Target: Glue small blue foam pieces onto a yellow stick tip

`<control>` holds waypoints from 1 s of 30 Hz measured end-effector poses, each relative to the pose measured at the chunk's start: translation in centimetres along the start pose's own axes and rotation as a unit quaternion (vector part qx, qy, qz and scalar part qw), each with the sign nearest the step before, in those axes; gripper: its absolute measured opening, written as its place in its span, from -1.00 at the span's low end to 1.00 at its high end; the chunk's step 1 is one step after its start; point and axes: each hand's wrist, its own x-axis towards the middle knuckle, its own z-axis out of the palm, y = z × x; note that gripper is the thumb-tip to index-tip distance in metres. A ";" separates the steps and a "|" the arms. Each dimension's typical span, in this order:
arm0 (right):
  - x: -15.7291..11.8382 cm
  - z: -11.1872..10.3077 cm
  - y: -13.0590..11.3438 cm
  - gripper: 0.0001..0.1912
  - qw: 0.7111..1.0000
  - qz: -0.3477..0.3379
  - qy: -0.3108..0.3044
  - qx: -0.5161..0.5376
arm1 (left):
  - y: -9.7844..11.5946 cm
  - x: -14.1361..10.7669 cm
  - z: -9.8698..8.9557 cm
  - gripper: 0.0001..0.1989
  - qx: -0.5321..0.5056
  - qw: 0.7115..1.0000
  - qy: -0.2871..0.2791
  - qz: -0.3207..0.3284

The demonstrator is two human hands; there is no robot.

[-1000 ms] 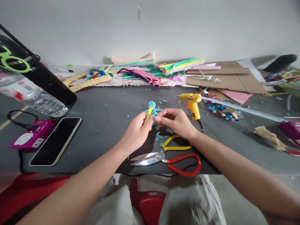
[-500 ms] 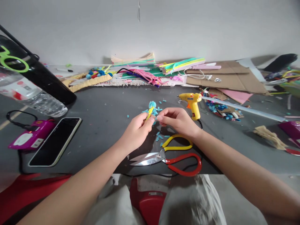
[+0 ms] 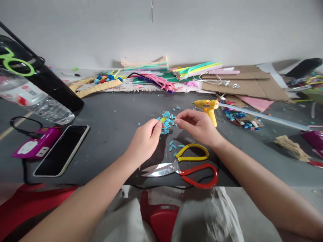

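Note:
Between thumb and fingers, my left hand (image 3: 148, 136) pinches a small yellow stem with a blue petalled head (image 3: 166, 115). Just to its right, my right hand (image 3: 198, 126) has its thumb and index finger together; a tiny blue bit shows at the tips, too small to make out well. Small blue pieces (image 3: 166, 127) lie scattered on the dark table under and between my hands. Nearer to me lie several more blue pieces (image 3: 172, 146) and large scissors (image 3: 174, 167) with one yellow and one red handle.
A yellow glue gun (image 3: 207, 107) lies behind my right hand. At the left are a phone (image 3: 62, 151), a purple socket block (image 3: 37, 143), a clear bottle (image 3: 47, 106) and a black cylinder (image 3: 55, 85). Colourful sticks (image 3: 199, 70) and cardboard (image 3: 242, 80) line the back.
The stem in my left hand has tipped lower, toward the pile of blue pieces. My right hand has moved slightly up and right, away from my left hand.

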 end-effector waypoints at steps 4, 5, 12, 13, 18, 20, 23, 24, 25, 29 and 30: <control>0.1 -0.1 0.1 -0.75 1.000 -0.014 0.008 -0.005 | 0.0 0.1 0.0 -0.70 -0.011 1.000 -0.013 -0.001; 0.1 -0.1 0.2 -0.75 1.000 -0.017 0.008 -0.010 | 0.1 0.1 0.0 -0.70 -0.013 1.000 -0.016 0.000; 0.1 0.2 0.2 -0.75 0.999 -0.022 0.010 -0.047 | 0.3 0.0 0.0 -0.69 -0.019 0.999 -0.026 0.010; 0.1 0.2 0.2 -0.76 0.999 -0.020 0.013 -0.049 | 0.3 0.0 0.1 -0.69 -0.019 0.999 -0.025 0.011; 0.1 0.3 0.2 -0.78 0.999 -0.010 0.029 -0.045 | 0.4 -0.1 0.2 -0.70 -0.004 1.000 -0.023 0.012; 0.1 0.3 0.3 -0.79 0.999 -0.011 0.028 -0.044 | 0.4 -0.1 0.2 -0.70 0.002 1.000 -0.022 0.014; 0.1 0.4 0.4 -0.79 0.998 -0.010 0.029 -0.051 | 0.4 -0.1 0.2 -0.69 0.009 0.999 -0.024 0.020; 0.1 0.4 0.4 -0.78 0.998 -0.010 0.031 -0.053 | 0.4 -0.1 0.2 -0.69 0.011 0.999 -0.024 0.021; 0.2 0.5 0.4 -0.78 0.998 -0.009 0.033 -0.054 | 0.4 -0.1 0.2 -0.69 0.013 0.999 -0.024 0.022; 0.2 0.6 0.3 -0.75 0.998 -0.001 0.047 -0.047 | 0.2 -0.1 0.3 -0.69 0.023 0.999 -0.024 0.032; 0.2 0.6 0.2 -0.75 0.998 0.000 0.050 -0.045 | 0.1 -0.1 0.3 -0.69 0.025 0.999 -0.024 0.034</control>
